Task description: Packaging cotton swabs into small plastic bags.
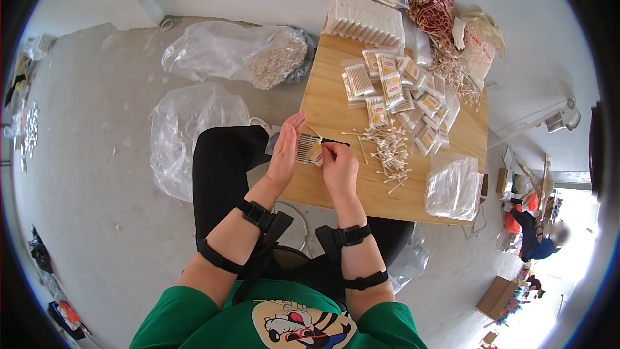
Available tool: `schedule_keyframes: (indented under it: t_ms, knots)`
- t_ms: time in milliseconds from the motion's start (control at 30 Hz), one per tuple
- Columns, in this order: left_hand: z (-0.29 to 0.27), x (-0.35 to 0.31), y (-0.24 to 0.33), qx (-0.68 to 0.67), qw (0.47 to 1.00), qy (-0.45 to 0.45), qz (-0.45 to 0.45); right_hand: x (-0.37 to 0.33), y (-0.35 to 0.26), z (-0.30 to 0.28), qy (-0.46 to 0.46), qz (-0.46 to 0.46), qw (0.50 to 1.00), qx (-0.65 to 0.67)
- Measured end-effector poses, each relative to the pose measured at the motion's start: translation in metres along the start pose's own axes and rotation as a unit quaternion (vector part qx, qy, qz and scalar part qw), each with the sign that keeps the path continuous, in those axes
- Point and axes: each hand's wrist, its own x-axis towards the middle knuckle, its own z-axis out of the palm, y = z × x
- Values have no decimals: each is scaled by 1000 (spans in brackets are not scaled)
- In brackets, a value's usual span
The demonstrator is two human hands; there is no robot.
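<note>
My left hand is stretched out nearly flat at the table's left edge, its side against a small clear packet of cotton swabs. My right hand is closed, fingertips pinching the packet's right edge by its yellow label. Inside, the swabs lie side by side in a row. A thin stick shows above the packet near my left fingers. Just right of my right hand lies a loose pile of cotton swabs. Filled swab packets are heaped behind it on the wooden table.
White bundled packs stand at the table's back. A stack of clear bags lies at the front right. A patterned cloth sack spills swabs at the back right. Large plastic bags sit on the floor. A person sits far right.
</note>
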Motion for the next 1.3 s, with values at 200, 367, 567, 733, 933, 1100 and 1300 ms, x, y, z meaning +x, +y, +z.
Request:
schedule_keyframes:
  t_ms: [200, 367, 567, 733, 933, 1100, 1300]
  knots:
    - [-3, 1, -1, -15, 1000, 0, 0, 3, -11, 6, -3, -13, 1000, 11]
    - [-2, 1, -2, -25, 1000, 1, -2, 12, -32, -1, -55, -37, 996, -57]
    - [-1, 1, -1, -52, 998, 13, -21, 20, -29, 7, -72, -42, 993, -83]
    - [-7, 2, 8, -126, 992, -2, 19, 21, -28, 6, -87, -20, 993, -81]
    - [-12, 7, 21, -32, 999, 33, -3, 19, -32, 6, -87, -54, 987, -128]
    - [-15, 4, 14, -39, 999, 21, 6, 16, -27, 6, -74, -82, 987, -115]
    - [-19, 4, 22, -9, 999, 50, 4, 14, -23, 6, -46, -113, 988, -97]
